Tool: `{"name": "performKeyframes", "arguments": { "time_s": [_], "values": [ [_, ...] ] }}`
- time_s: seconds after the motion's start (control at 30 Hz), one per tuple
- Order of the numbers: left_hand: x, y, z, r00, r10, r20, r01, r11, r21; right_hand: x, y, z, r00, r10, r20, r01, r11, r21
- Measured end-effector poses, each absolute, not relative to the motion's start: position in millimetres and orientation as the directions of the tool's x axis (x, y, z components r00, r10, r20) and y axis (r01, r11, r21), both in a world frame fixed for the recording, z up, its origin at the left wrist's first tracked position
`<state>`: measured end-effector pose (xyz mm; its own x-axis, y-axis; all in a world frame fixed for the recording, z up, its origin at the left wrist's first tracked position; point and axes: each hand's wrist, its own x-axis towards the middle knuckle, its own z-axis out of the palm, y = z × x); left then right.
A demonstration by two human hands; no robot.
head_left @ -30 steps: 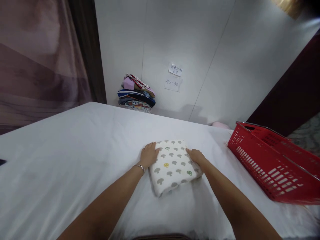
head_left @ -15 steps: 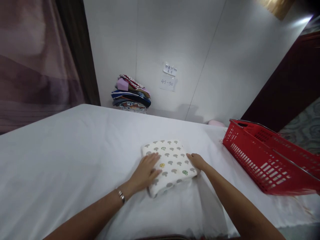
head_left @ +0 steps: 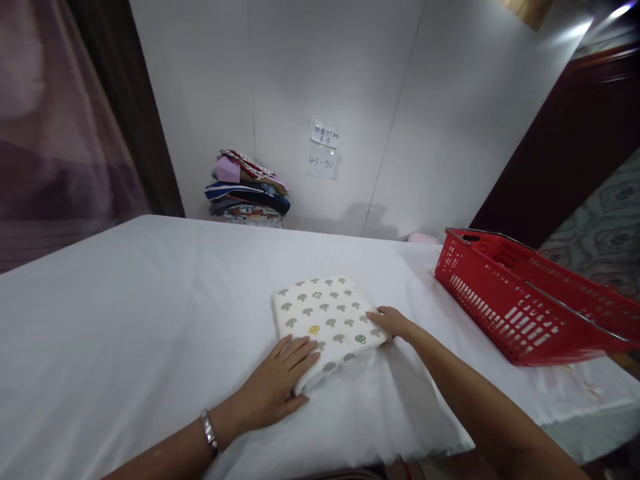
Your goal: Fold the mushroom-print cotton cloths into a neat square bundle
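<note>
A folded white cloth point(head_left: 325, 310) printed with grey, yellow and green mushrooms lies on the white-covered table. My left hand point(head_left: 275, 380) rests at its near left corner, fingers stretched out over the top and the thumb lying along the near edge. At the cloth's right side, my right hand point(head_left: 393, 323) pinches the edge, with a digit showing on top and the rest of the fingers partly hidden. A silver bracelet point(head_left: 209, 430) is on my left wrist.
On the right of the white table cover point(head_left: 150, 320) stands a red perforated basket point(head_left: 505, 300). A pile of folded clothes point(head_left: 250, 190) sits against the back wall, left of two paper labels point(head_left: 323, 163). A pink object point(head_left: 423, 238) shows at the far edge.
My left hand has slid back toward the cloth's near left corner. My right hand has closed further over the right edge. The whole view has shifted slightly, so the surroundings appear further left.
</note>
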<state>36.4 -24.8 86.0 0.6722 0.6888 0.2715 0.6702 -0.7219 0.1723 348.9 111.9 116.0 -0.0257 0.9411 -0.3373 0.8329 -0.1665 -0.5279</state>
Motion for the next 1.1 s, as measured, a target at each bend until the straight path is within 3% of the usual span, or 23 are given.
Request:
{"name": "performKeyframes", "arguments": {
  "time_s": [0.1,0.2,0.5,0.7,0.97,1.1],
  "values": [
    [32.0,-25.8,88.1,0.702,0.659,0.269,0.647,-0.748,0.147,356.5,100.9,116.4,-0.058,0.880,-0.471,0.666,-0.317,-0.675],
    [30.6,-25.9,88.3,0.714,0.647,0.268,0.640,-0.758,0.125,362.9,95.6,112.5,-0.057,0.867,-0.495,0.537,-0.392,-0.747],
    [35.2,-28.4,88.6,0.699,0.650,0.298,0.648,-0.752,0.122,372.9,87.6,110.2,-0.160,0.874,-0.460,0.450,-0.350,-0.822],
    [34.9,-24.8,82.4,0.666,0.676,0.316,0.689,-0.719,0.085,371.3,84.0,109.3,-0.171,0.845,-0.507,0.312,-0.442,-0.841],
    [31.7,-24.3,77.5,0.686,0.624,0.375,0.675,-0.738,-0.007,370.0,70.7,108.0,-0.055,0.955,-0.293,0.178,-0.279,-0.944],
    [28.2,-26.0,79.1,0.680,0.621,0.391,0.678,-0.735,-0.012,373.4,62.8,112.1,-0.140,0.973,-0.185,0.202,-0.155,-0.967]
  ]
}}
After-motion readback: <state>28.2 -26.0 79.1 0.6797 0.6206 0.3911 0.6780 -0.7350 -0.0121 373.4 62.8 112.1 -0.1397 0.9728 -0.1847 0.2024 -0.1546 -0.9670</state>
